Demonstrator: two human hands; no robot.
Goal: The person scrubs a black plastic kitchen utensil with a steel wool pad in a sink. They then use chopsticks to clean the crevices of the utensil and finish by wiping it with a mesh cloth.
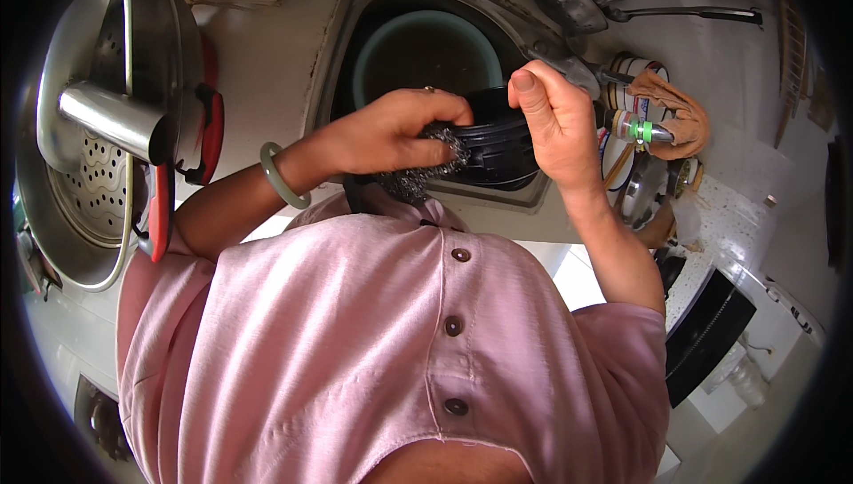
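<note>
My left hand [393,131], below a pale green bangle on the wrist, pinches a tangled steel wool scourer [410,181]. The wool presses against the side of a round black pot [496,151] with a ridged rim. At the pot's right edge my right hand [558,127] grips it, thumb raised and fingers curled; its fingertips are hidden. The pot is tilted over the near part of a metal sink [324,77]. Behind it in the sink stands a teal basin [433,16] with dark contents.
A large steel steamer pot [180,51] with red handles stands left, a perforated tray leaning on it. Right of the sink are a tap with a brown cloth [693,107], stacked bowls [650,71] and jars. A skimmer [566,1] and long-handled utensils hang behind.
</note>
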